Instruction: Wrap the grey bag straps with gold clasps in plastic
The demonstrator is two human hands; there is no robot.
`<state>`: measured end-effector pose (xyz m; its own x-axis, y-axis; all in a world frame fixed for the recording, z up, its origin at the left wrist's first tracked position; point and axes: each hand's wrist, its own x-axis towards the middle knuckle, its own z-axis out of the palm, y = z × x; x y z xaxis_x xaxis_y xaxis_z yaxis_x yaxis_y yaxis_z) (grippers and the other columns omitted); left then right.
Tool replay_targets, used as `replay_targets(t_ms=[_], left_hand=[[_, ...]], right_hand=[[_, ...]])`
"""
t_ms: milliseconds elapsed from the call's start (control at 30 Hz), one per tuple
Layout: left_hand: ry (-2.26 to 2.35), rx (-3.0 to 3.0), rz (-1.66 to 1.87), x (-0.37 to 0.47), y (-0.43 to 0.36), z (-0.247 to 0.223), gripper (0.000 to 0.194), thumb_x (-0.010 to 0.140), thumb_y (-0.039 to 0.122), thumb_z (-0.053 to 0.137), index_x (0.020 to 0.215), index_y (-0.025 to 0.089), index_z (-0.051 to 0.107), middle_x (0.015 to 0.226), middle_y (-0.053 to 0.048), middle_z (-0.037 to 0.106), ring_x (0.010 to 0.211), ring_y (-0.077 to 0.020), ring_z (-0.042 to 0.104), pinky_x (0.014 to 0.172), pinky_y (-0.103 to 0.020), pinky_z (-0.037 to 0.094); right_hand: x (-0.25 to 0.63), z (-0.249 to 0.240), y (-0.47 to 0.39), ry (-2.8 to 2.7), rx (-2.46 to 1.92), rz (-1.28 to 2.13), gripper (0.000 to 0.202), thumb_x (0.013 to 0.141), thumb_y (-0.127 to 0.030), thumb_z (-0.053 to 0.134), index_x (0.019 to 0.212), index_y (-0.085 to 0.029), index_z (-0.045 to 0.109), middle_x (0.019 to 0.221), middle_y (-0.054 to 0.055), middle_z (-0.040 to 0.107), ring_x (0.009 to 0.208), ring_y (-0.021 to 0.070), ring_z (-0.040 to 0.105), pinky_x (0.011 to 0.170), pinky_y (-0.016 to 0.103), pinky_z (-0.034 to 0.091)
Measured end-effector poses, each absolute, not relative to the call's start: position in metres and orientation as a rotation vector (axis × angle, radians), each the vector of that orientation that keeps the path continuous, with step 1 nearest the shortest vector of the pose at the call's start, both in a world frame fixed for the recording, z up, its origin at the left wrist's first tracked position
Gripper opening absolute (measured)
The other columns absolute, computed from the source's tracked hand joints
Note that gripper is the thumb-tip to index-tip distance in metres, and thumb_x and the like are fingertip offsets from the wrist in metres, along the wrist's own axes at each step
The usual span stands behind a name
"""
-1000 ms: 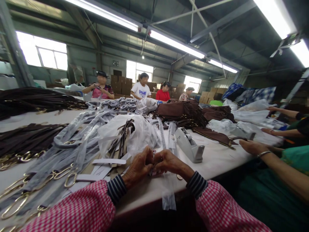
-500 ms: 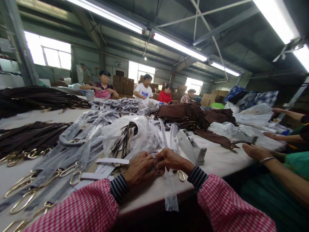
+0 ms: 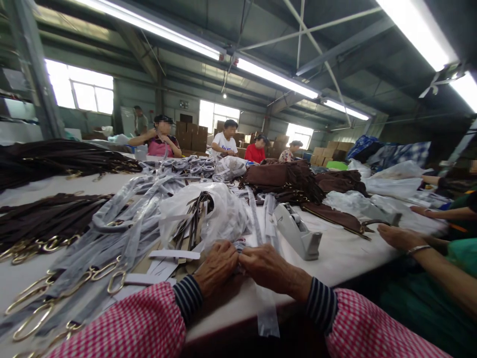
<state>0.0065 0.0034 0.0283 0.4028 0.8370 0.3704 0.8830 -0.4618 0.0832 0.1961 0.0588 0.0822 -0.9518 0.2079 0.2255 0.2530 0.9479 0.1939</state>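
My left hand (image 3: pixel 219 263) and my right hand (image 3: pixel 269 268) meet at the near table edge, fingers closed in a pinch around a plastic-wrapped strap (image 3: pixel 239 244). Only a small greyish bit of it shows between the fingertips; my hands cover the rest. A clear plastic sleeve (image 3: pixel 267 320) hangs over the edge below my right hand. Beyond my hands lies a white plastic bag (image 3: pixel 233 214) with thin dark and beige strips (image 3: pixel 199 214) poking out. White paper strips (image 3: pixel 175 254) are beside my left hand. Right of them stands a grey tape dispenser (image 3: pixel 296 231).
Plastic-wrapped straps with gold clasps (image 3: pixel 33 320) spread over the left side. Dark brown straps (image 3: pixel 55 214) lie behind them. Brown bags (image 3: pixel 276 179) are piled toward the back. A co-worker's hand (image 3: pixel 400 237) is close on the right; several people sit across the table.
My right hand has turned flatter and hides the gold ring that showed beside it. Both hands stay together on the strap. The view has shifted slightly.
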Motion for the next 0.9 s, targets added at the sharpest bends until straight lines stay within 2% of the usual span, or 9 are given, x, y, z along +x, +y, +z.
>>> replay_targets(t_ms=[133,333,467,567,700,900], left_hand=[[-1.515,-2.507,-0.500,0.006,0.006,0.027,0.023,0.092,0.040,0.061,0.090,0.017,0.059,0.098,-0.012,0.064,0.095,-0.0298,0.050,0.085,-0.046,0.038],[-1.493,-2.551,-0.500,0.006,0.016,0.027,0.019,0.094,0.037,0.060,0.091,0.018,0.058,0.094,-0.009,0.064,0.095,-0.0280,0.050,0.083,-0.043,0.037],[-1.542,-2.591,-0.579,0.006,0.021,0.027,0.024,0.095,0.042,0.060,0.091,0.018,0.060,0.095,-0.007,0.064,0.096,-0.0279,0.052,0.084,-0.042,0.036],[-1.609,-2.623,-0.684,0.005,0.019,0.030,0.025,0.093,0.043,0.061,0.090,0.018,0.061,0.095,-0.007,0.063,0.096,-0.0277,0.053,0.085,-0.041,0.036],[-1.766,-2.634,-0.901,0.003,0.016,0.039,0.020,0.089,0.036,0.060,0.093,0.017,0.064,0.095,-0.007,0.060,0.089,-0.0257,0.054,0.080,-0.038,0.038],[-1.945,-2.742,-1.332,-0.003,0.013,0.058,0.022,0.083,0.038,0.063,0.078,0.016,0.064,0.071,0.002,0.052,0.071,-0.0175,0.048,0.067,-0.030,0.032]], right_hand=[[0.203,0.068,0.058,-2.837,-0.279,-0.510,0.016,0.092,-0.002,0.056,0.090,-0.017,0.060,0.087,0.004,0.068,0.069,0.0181,0.058,0.058,0.032,0.031],[0.207,0.071,0.058,-2.859,-0.507,-0.339,0.006,0.090,-0.012,0.063,0.093,-0.017,0.061,0.091,0.004,0.069,0.069,0.0162,0.060,0.055,0.029,0.029],[0.216,0.062,0.053,-2.870,-0.572,-0.337,0.011,0.090,-0.007,0.060,0.096,-0.016,0.061,0.091,0.005,0.069,0.072,0.0177,0.063,0.057,0.029,0.035],[0.218,0.047,0.053,-2.758,-0.551,-0.401,0.019,0.091,-0.002,0.054,0.103,-0.014,0.061,0.089,0.006,0.068,0.073,0.0203,0.064,0.059,0.031,0.039],[0.212,0.039,0.059,-2.586,-0.446,-0.455,0.019,0.096,-0.004,0.047,0.108,-0.013,0.060,0.086,0.006,0.066,0.072,0.0226,0.063,0.060,0.033,0.043],[0.205,0.058,0.057,-2.583,-0.354,-0.451,0.020,0.097,-0.007,0.045,0.114,-0.013,0.055,0.090,0.007,0.065,0.078,0.0232,0.062,0.068,0.033,0.047]])
